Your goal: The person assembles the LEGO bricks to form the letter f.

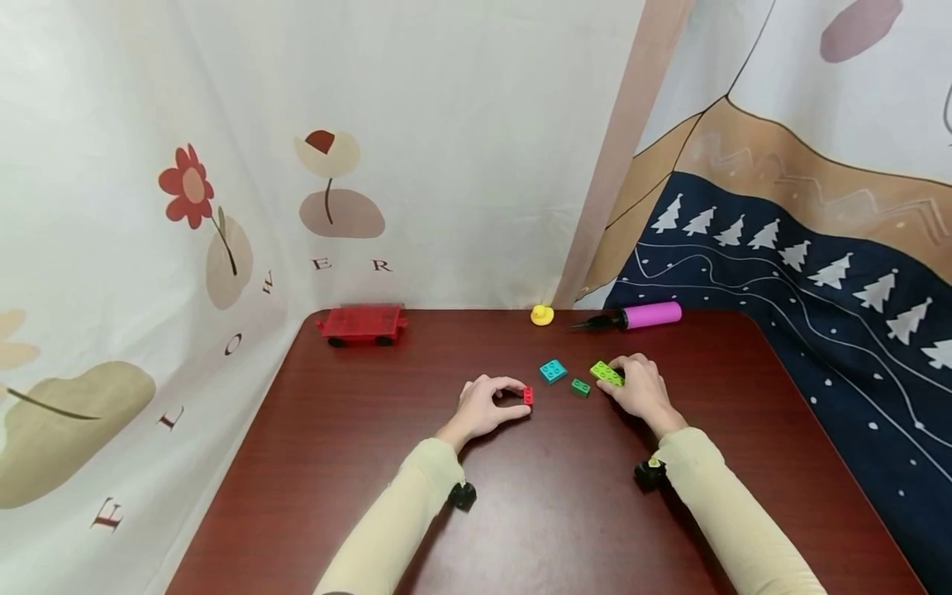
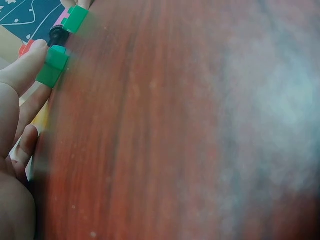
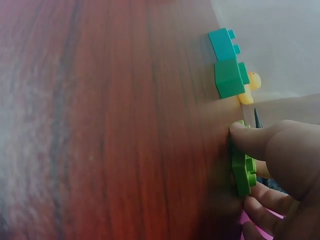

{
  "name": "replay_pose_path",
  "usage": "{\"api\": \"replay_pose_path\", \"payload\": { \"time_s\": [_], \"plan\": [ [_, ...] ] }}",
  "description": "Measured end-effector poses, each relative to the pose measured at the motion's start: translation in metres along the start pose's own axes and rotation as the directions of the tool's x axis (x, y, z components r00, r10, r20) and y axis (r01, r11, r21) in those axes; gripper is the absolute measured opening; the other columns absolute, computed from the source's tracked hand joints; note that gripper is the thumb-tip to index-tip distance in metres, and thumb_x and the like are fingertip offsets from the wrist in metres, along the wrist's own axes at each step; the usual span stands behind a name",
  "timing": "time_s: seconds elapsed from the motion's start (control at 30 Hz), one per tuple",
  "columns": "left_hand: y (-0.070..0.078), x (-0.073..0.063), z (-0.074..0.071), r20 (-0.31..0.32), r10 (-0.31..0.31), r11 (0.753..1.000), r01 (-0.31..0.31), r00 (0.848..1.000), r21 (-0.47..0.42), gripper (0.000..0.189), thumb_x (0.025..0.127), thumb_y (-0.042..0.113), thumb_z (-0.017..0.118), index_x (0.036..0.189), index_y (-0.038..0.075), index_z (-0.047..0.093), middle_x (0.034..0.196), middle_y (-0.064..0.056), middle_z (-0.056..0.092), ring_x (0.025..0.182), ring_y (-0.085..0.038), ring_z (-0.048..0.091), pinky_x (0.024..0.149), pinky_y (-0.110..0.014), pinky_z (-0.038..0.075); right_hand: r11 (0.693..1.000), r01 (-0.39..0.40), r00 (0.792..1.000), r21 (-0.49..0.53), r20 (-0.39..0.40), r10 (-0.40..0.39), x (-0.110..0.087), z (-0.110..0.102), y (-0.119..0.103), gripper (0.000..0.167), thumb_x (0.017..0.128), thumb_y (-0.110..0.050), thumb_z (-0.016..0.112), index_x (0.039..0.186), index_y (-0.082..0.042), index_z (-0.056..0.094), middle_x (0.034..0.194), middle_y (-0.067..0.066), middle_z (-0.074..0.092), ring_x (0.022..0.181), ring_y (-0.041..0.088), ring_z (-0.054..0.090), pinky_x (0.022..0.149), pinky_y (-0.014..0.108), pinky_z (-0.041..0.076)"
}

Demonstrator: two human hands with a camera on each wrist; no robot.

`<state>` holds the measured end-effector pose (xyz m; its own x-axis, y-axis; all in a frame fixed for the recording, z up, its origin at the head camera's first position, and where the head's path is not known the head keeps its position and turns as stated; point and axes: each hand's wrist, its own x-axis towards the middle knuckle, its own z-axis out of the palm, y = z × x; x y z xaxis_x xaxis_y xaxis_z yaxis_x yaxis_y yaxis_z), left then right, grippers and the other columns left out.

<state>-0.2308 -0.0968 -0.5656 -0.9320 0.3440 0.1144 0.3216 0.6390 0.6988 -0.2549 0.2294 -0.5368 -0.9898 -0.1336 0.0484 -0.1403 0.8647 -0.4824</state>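
Note:
Near the table's middle my left hand (image 1: pixel 483 406) pinches a small red toy brick (image 1: pixel 528 396) between thumb and index finger. In the left wrist view the thumb hides much of the red brick (image 2: pixel 25 47). My right hand (image 1: pixel 641 387) grips a lime green toy brick (image 1: pixel 606 373) by its ends, thumb at the near end and fingers at the far one. Between the hands lie a blue brick (image 1: pixel 553 371) and a smaller dark green brick (image 1: pixel 581 387), studs up. The right wrist view has the dark green brick (image 3: pixel 230 79) overlapping the blue one (image 3: pixel 222 44).
Along the far edge of the brown table (image 1: pixel 535 512) stand a red toy wagon (image 1: pixel 363 323) at left and a yellow rubber duck (image 1: pixel 542 315). A pink hand pump (image 1: pixel 650 315) with a black nozzle lies at far right. Printed curtains (image 1: pixel 461 149) hang behind.

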Motion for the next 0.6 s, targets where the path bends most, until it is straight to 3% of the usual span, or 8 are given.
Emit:
{"api": "replay_pose_path", "payload": {
  "time_s": [0.37,0.6],
  "plan": [
    [-0.0018,0.0017,0.0001,0.003,-0.002,1.0,0.002,1.0,-0.005,0.037,0.088,0.049,0.085,0.121,0.036,0.076,0.11,0.021,0.073,0.093,-0.008,0.052,0.089,-0.036,0.033,0.999,0.013,1.0,0.03,-0.012,-0.013,0.0017,-0.0018,0.0057,0.047,0.095,-0.028,0.079,0.13,0.001,0.068,0.127,0.027,0.062,0.114,0.046,0.056,0.094,0.061,0.048],
    [-0.0007,0.0017,0.0003,-0.001,-0.006,1.0,0.006,1.0,0.003,0.037,0.087,0.048,0.085,0.12,0.035,0.077,0.11,0.021,0.073,0.093,-0.007,0.052,0.089,-0.035,0.033,0.993,0.022,0.997,0.119,-0.071,-0.014,0.0016,-0.008,0.0062,0.043,0.097,-0.024,0.077,0.131,-0.001,0.067,0.127,0.023,0.069,0.11,0.04,0.062,0.095,0.057,0.05]
  ]
}}
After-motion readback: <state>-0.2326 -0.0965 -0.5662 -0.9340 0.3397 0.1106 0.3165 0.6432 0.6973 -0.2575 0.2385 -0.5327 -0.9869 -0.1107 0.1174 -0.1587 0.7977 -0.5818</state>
